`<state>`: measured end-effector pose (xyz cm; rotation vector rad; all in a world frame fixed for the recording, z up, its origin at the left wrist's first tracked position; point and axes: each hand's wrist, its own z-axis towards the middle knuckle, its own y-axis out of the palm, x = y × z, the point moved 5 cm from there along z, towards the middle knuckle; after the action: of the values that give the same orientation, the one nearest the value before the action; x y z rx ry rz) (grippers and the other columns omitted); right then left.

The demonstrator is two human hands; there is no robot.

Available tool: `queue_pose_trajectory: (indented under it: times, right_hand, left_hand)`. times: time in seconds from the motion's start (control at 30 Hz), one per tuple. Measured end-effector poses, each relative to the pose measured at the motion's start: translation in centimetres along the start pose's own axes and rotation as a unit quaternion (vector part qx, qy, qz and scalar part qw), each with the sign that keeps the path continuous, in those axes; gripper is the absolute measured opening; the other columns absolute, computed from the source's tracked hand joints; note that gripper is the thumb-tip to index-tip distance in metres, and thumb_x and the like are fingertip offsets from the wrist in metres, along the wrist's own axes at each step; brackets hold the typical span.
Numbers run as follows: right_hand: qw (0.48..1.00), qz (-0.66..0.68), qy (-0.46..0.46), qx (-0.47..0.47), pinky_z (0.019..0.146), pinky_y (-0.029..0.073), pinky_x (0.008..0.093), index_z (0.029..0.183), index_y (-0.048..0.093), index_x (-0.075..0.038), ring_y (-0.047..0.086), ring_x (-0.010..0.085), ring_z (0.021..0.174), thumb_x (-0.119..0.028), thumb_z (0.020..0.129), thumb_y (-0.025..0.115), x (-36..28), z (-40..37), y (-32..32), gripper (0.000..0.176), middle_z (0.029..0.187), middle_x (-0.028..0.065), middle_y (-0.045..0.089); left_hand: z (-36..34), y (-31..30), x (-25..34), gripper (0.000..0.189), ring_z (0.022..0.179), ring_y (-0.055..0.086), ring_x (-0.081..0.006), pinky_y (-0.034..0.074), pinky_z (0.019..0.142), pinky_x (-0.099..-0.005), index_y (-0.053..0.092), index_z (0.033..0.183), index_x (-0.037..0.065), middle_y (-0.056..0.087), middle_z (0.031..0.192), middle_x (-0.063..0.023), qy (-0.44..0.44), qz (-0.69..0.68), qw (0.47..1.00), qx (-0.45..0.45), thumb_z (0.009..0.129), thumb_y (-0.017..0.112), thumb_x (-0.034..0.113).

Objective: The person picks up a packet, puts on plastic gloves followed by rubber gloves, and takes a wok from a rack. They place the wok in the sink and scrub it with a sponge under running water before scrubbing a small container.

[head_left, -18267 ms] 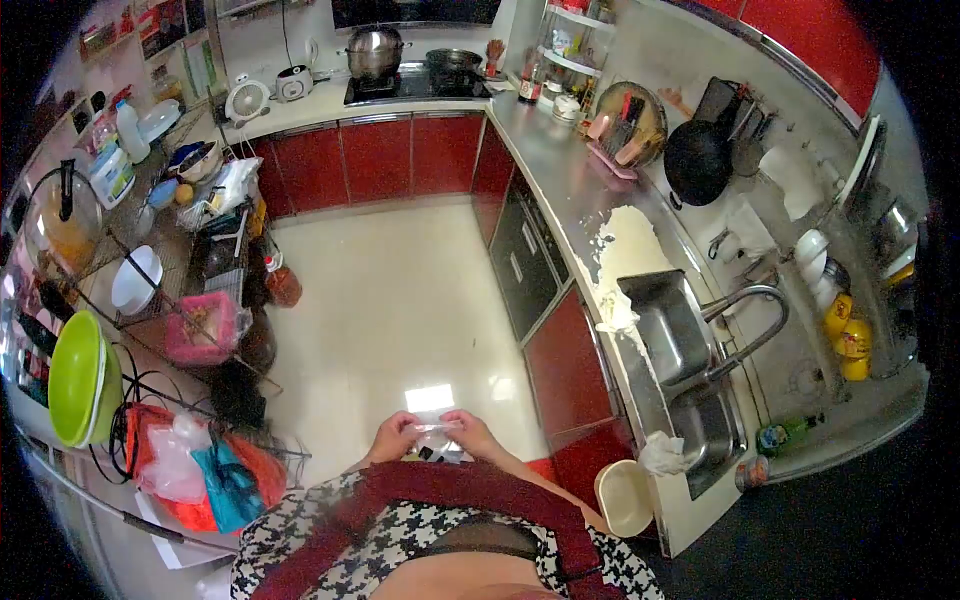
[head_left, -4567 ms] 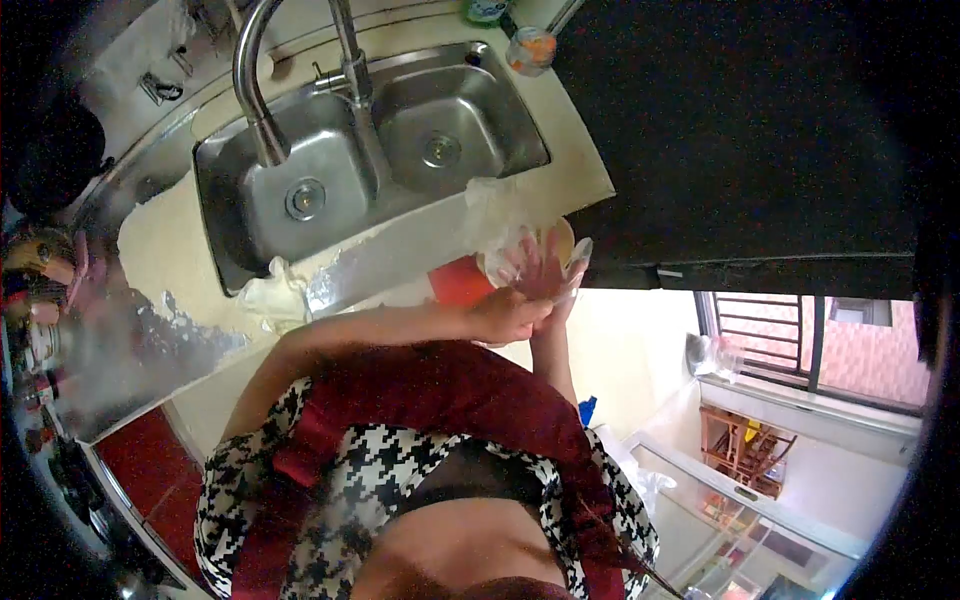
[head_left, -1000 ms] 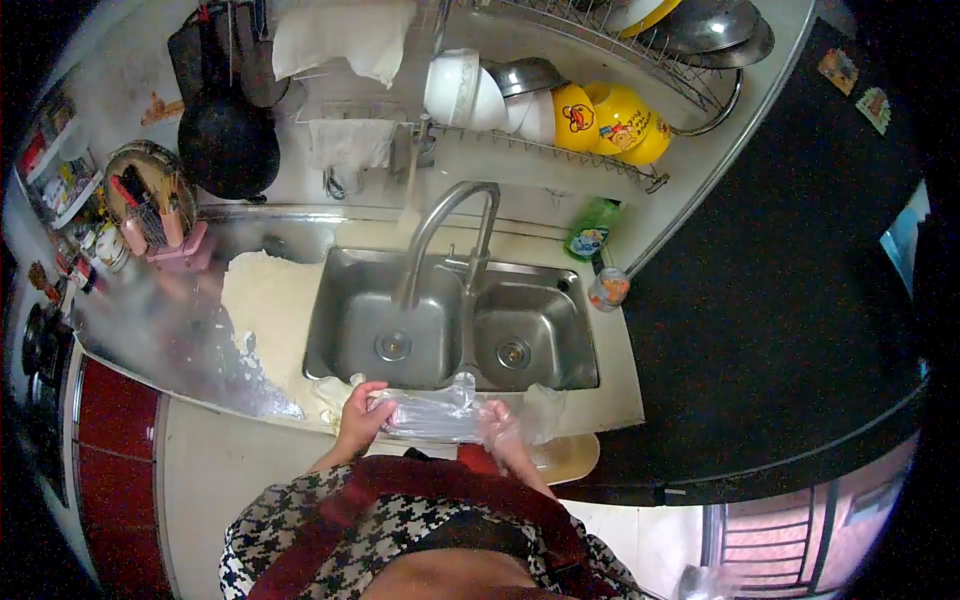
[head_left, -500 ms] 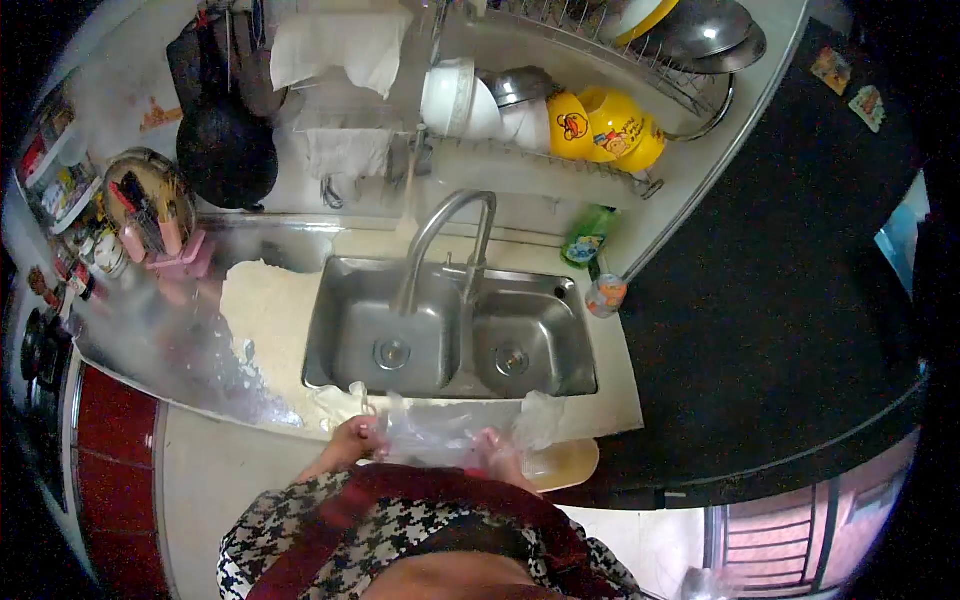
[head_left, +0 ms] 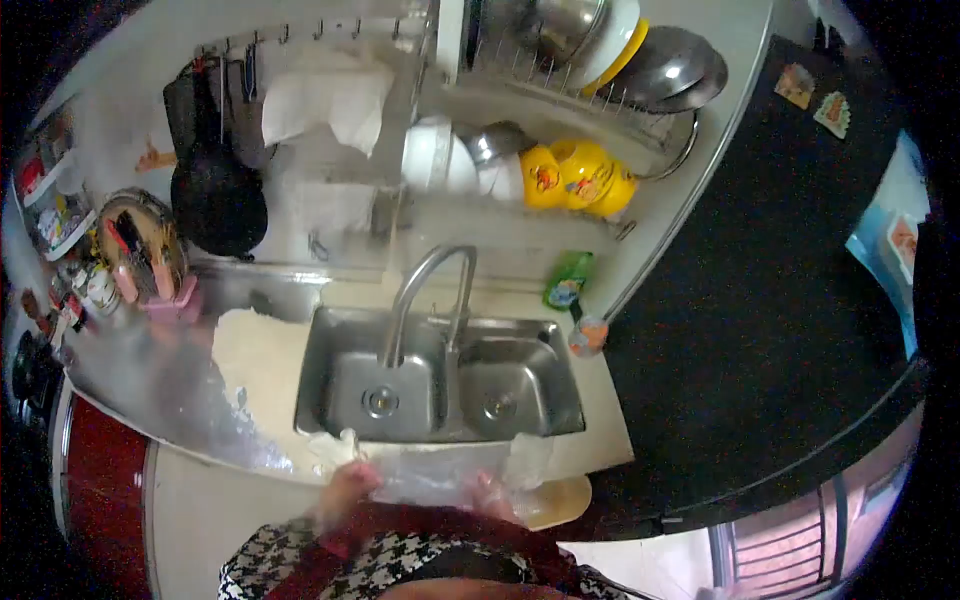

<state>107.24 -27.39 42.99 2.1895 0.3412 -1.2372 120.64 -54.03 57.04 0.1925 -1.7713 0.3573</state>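
Note:
A clear plastic sheet (head_left: 425, 472) stretches along the front edge of the sink, between my two hands. At its left end, the fingers of my left hand (head_left: 350, 484) are closed on it, close to a crumpled white cloth (head_left: 330, 450) on the counter edge. My right hand (head_left: 490, 492) pinches its right part, somewhat blurred. Just beyond that hand lies another pale, crumpled piece (head_left: 528, 460), cloth or plastic. Below it, a beige rounded board or tray (head_left: 565, 500) juts out from the counter edge.
The double steel sink (head_left: 440, 400) with its curved faucet (head_left: 432, 270) is in front of me. A green soap bottle (head_left: 569, 280) and a can (head_left: 588, 336) stand at its right. Bowls (head_left: 580, 180) fill the rack above. A black countertop (head_left: 740, 320) extends right.
My view has tilted upward, so the sink, rack and hands appear lower in the picture. Both hands remain on the plastic sheet, with little change in their positions.

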Motion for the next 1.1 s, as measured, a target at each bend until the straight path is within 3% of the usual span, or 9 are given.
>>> queue_pose_trajectory:
  times: [0.03,0.23,0.3,0.4,0.43,0.53,0.77,0.9,1.1]
  right_hand:
    - [0.974,-0.223,-0.051,0.003,0.078,0.043,0.0319,0.106,0.051,-0.006,0.055,0.0210,0.092,-0.036,0.092,0.045,-1.1,-0.2,0.3,0.034,0.095,0.0094,0.058]
    - [0.935,-0.342,-0.091,-0.016,0.074,0.043,0.0318,0.100,0.052,-0.006,0.054,0.0192,0.081,-0.034,0.092,0.046,-4.4,-1.2,1.8,0.031,0.088,0.0074,0.057]
    - [0.954,-0.282,-0.102,-0.010,0.075,0.043,0.0326,0.100,0.052,-0.006,0.054,0.0194,0.082,-0.033,0.092,0.046,-3.2,-0.7,1.2,0.029,0.090,0.0075,0.057]
    - [0.946,-0.216,-0.240,-0.039,0.069,0.045,0.0333,0.101,0.053,-0.008,0.054,0.0181,0.076,-0.024,0.090,0.045,2.3,4.5,-2.2,0.021,0.084,0.0068,0.056]
    - [0.905,-0.209,-0.363,-0.073,0.062,0.047,0.0333,0.103,0.054,-0.011,0.054,0.0166,0.070,-0.016,0.088,0.044,2.9,5.1,-2.5,0.019,0.077,0.0060,0.055]
    - [0.944,-0.248,-0.191,0.103,0.064,0.048,0.0341,0.102,0.055,-0.009,0.056,0.0181,0.072,-0.021,0.086,0.048,-1.3,1.8,-3.8,0.021,0.080,0.0080,0.057]
    - [0.853,-0.345,-0.262,0.290,0.067,0.049,0.0356,0.101,0.057,-0.006,0.059,0.0212,0.076,-0.031,0.082,0.056,-16.3,-6.7,0.3,0.032,0.086,0.0122,0.060]
    - [0.911,-0.362,-0.191,-0.044,0.071,0.046,0.0279,0.109,0.053,-0.007,0.055,0.0148,0.078,-0.029,0.075,0.069,-18.1,-6.8,10.6,0.043,0.085,0.0073,0.060]
    - [0.925,-0.328,-0.184,-0.053,0.068,0.046,0.0291,0.097,0.053,-0.003,0.052,0.0113,0.077,-0.024,0.077,0.069,-12.9,-2.8,10.8,0.033,0.082,0.0062,0.058]
  left_hand:
    - [-0.2,0.0,0.4,0.018,0.061,0.052,-0.0098,0.044,0.056,-0.0262,0.062,0.073,0.009,0.059,0.068,0.0016,0.042,0.076,0.996,0.028,0.077,0.068,0.025]
    - [2.5,-0.9,-4.7,0.015,0.061,0.055,-0.0119,0.046,0.058,-0.0263,0.055,0.076,0.003,0.061,0.074,-0.0042,0.023,0.184,0.983,-0.002,0.081,0.064,0.013]
    - [3.3,-0.9,-4.9,0.015,0.064,0.057,-0.0147,0.047,0.060,-0.0281,0.054,0.088,0.002,0.061,0.077,-0.0048,0.268,0.195,0.943,-0.014,0.081,0.062,0.012]
    - [0.1,1.4,3.9,0.023,0.066,0.057,-0.0127,0.046,0.059,-0.0252,0.058,0.097,0.006,0.061,0.078,-0.0037,-0.014,-0.065,0.997,0.027,0.079,0.064,0.019]
    - [0.2,1.4,4.1,0.023,0.066,0.057,-0.0127,0.046,0.059,-0.0252,0.058,0.097,0.006,0.061,0.078,-0.0037,-0.016,-0.065,0.997,0.027,0.079,0.064,0.019]
    - [0.2,1.9,4.4,0.040,0.069,0.056,-0.0132,0.046,0.060,-0.0255,0.048,0.113,0.002,0.060,0.081,-0.0054,-0.030,-0.111,0.993,-0.025,0.077,0.065,0.011]
    - [2.2,3.6,4.0,0.039,0.069,0.053,-0.0095,0.045,0.059,-0.0254,0.049,0.107,0.003,0.056,0.077,-0.0021,0.036,-0.068,0.996,0.052,0.075,0.070,0.011]
    - [3.9,8.6,4.3,0.031,0.063,0.050,-0.0063,0.042,0.056,-0.0225,0.050,0.092,0.004,0.053,0.069,0.0009,0.097,-0.014,0.993,0.059,0.072,0.073,0.011]
    - [4.3,10.1,4.7,0.031,0.058,0.046,-0.0042,0.038,0.051,-0.0190,0.049,0.087,0.007,0.051,0.067,0.0032,0.010,-0.131,0.990,-0.046,0.070,0.075,0.012]
